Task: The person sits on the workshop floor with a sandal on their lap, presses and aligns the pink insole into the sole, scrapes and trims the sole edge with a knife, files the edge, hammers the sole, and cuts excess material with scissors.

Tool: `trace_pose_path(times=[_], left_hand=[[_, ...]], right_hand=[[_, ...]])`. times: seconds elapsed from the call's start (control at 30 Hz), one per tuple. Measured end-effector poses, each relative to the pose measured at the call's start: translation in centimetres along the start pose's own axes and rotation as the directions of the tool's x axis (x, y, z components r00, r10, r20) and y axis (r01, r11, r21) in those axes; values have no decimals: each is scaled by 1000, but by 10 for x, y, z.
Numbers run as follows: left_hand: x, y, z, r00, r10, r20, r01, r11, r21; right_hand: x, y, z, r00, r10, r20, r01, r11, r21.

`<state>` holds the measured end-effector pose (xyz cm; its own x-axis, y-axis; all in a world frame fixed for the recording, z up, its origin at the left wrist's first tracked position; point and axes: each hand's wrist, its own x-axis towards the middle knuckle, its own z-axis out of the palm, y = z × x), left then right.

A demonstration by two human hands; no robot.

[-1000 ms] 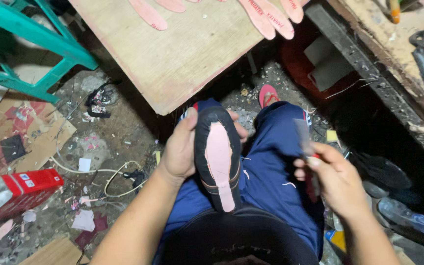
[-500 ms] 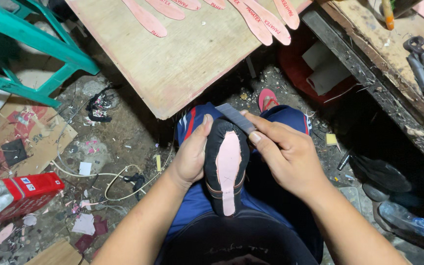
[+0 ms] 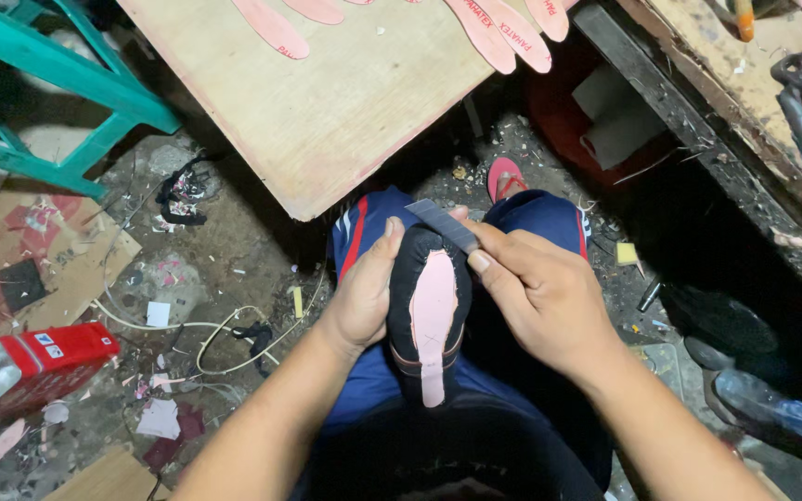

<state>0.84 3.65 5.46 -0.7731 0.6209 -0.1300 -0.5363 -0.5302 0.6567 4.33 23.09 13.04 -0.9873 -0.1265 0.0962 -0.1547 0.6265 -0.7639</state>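
Scene: a seated person in blue trousers with red and white side stripes works over the lap, seen from above in a dim, littered workshop.
Left hand (image 3: pixel 364 301): curled around the left flank of a black shoe upper stretched sole-up over a form (image 3: pixel 427 311), thumb lying along its toe end, fingers wrapped behind and out of sight.
Shoe: upright between the knees, clamped by the left hand's grip; a pale pink insole board (image 3: pixel 433 320) covers its bottom, running from just under the right fingertips down toward the person's body.
Right hand (image 3: pixel 540 297): fingers pinched narrowly on a flat, dark grey rectangular strip (image 3: pixel 443 224), the forefinger pressed along its top.
Strip: laid slantwise across the toe end of the shoe, touching the black edge just above the pink board, its far end jutting past the left thumb.
Beyond the fingers: a tilted plywood board (image 3: pixel 345 111) carrying several loose pink insole cut-outs (image 3: pixel 498 32).
Left of the left hand: a teal plastic chair frame (image 3: pixel 67 88), a red box (image 3: pixel 53 353) and a looping pale cord (image 3: pixel 206 334) on the scrap-strewn floor.
Right of the right hand: a grimy wooden workbench (image 3: pixel 698 65) with metal tools at its edge.
Past the right knuckles: a red sandal (image 3: pixel 505 176) on the floor.
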Motion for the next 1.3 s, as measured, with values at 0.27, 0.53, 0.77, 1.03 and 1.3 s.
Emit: trace_pose_path(times=[0.27, 0.53, 0.77, 1.03, 1.3], left_hand=[[-4, -6, -3, 999, -11, 35, 11, 1000, -17], [1, -9, 3, 998, 45, 32, -50, 981, 186], [1, -7, 3, 999, -22, 33, 19, 997, 77], [3, -11, 2, 1000, -22, -21, 24, 993, 112], [0, -10, 4, 999, 47, -25, -44, 990, 133]], right_hand=[[-13, 14, 2, 1000, -14, 26, 12, 997, 71], [-13, 17, 2, 997, -68, -35, 72, 986, 151], [-24, 21, 4, 1000, 9, 2, -9, 996, 86], [-28, 26, 18, 994, 86, -63, -76, 985, 157], [-35, 20, 29, 990, 101, -103, -85, 985, 148]])
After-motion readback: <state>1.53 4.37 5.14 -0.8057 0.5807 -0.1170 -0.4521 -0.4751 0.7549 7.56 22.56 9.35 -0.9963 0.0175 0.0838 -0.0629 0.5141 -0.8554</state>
